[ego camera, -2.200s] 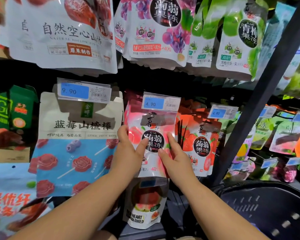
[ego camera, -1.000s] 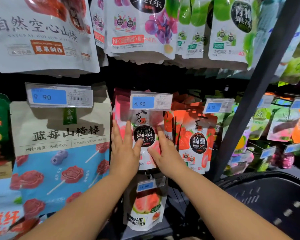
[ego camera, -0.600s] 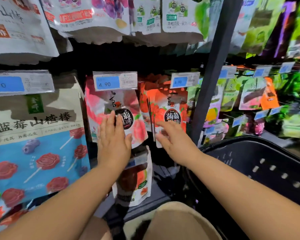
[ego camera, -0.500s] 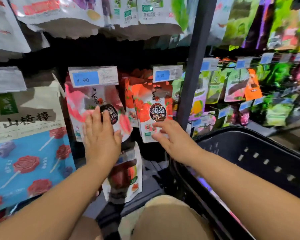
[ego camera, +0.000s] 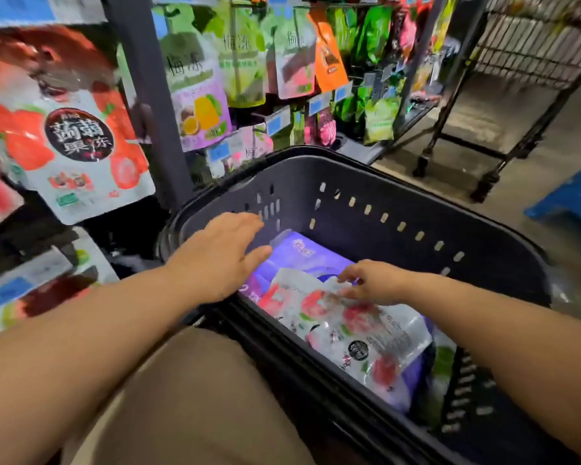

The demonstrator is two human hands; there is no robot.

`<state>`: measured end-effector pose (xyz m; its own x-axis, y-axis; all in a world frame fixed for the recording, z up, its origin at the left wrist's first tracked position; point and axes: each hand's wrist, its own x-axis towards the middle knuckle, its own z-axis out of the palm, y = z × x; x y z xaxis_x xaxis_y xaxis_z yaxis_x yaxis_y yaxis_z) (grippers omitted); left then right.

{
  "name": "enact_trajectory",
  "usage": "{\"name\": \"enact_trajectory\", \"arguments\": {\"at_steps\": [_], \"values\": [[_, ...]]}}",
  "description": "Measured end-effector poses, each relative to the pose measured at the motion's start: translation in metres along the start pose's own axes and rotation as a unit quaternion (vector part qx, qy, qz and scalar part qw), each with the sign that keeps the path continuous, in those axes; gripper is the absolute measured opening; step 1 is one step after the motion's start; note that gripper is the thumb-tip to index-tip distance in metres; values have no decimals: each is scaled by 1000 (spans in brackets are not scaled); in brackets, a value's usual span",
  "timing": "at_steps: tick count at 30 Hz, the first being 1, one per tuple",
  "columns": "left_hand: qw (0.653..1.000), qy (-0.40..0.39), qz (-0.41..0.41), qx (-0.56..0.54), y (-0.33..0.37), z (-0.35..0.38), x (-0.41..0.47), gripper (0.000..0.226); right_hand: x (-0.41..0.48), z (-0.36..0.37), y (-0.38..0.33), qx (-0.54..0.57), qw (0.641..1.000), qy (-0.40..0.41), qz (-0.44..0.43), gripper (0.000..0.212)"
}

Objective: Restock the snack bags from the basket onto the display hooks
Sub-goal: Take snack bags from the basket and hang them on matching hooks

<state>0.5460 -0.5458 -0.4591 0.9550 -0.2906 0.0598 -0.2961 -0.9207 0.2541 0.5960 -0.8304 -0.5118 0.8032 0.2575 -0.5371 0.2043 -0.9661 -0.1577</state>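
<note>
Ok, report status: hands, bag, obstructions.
Left hand open above dark slotted plastic basket. Right hand on white strawberry-print snack bag, grip unclear. Bag lies on purple packet; nothing covers it.

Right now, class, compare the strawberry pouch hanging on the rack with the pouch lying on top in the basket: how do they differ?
The hanging pouch hangs on the display; the basket pouch lies slanted on a purple pack. Nothing touches the hanging pouch; the right hand touches the basket pouch's top edge. Both are white with red fruit and a round dark label.
</note>
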Motion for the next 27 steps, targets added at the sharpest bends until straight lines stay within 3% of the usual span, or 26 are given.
{"name": "enact_trajectory", "arguments": {"at_steps": [5,10,14,19,25,27], "values": [[993,-97,-53,46,-3,2,8,68,17,16,11,-47,993,-99,43,76],[988,-121,-67,63,-5,2,10,63,25,15,17,-132,983,-94,84,54],[989,-121,-71,51,-5,0,10,59,30,3,19,-104,987,-89,82,34],[989,-119,-76,44,-4,-2,8,56,25,-24,22,8,997,5,73,23],[988,-122,-81,39,-1,-5,7,51,26,-27,24,128,976,121,129,48],[988,-124,-85,38,1,-6,6,49,32,-20,27,156,964,159,145,47]]}}
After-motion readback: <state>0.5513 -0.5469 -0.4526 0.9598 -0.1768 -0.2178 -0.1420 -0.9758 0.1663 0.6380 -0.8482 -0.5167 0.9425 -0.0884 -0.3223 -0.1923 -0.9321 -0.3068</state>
